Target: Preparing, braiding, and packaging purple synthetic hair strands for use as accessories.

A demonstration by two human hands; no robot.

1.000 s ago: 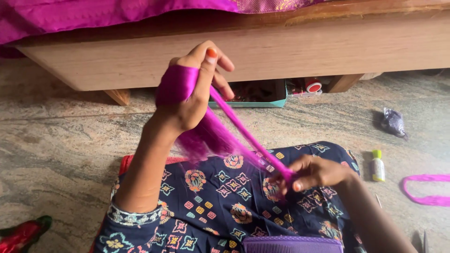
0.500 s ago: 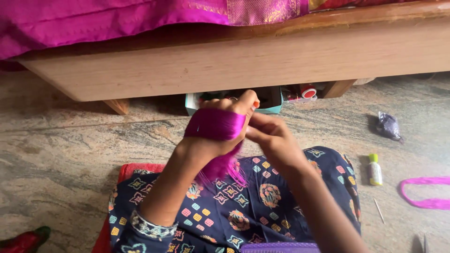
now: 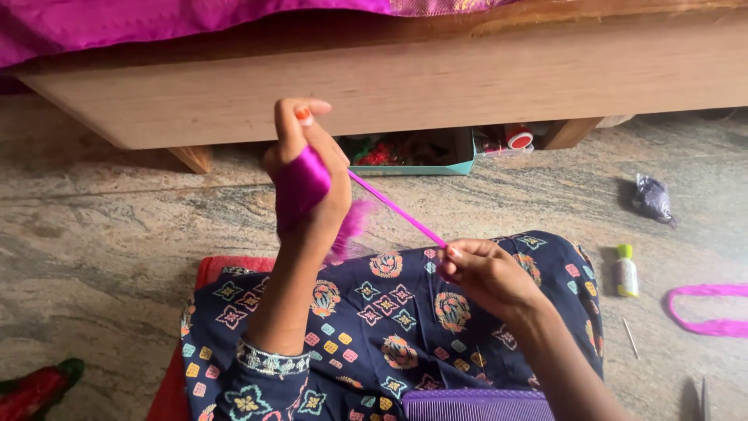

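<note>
My left hand is raised in front of the bed frame, with a magenta ribbon wound in many turns around its fingers. A taut strand of that ribbon runs down to the right into my right hand, which pinches its end above my lap. Loose frayed magenta fibres hang below the left hand. My lap is covered by dark blue patterned cloth.
A wooden bed frame with magenta bedding spans the top; a teal box sits under it. On the stone floor at right lie a small green-capped bottle, a dark wrapped bundle, a pink ribbon loop and a needle. A purple comb is at the bottom.
My right hand has drawn away from the left hand, down and to the right, pulling the ribbon strand taut. The left hand has turned so its back faces me.
</note>
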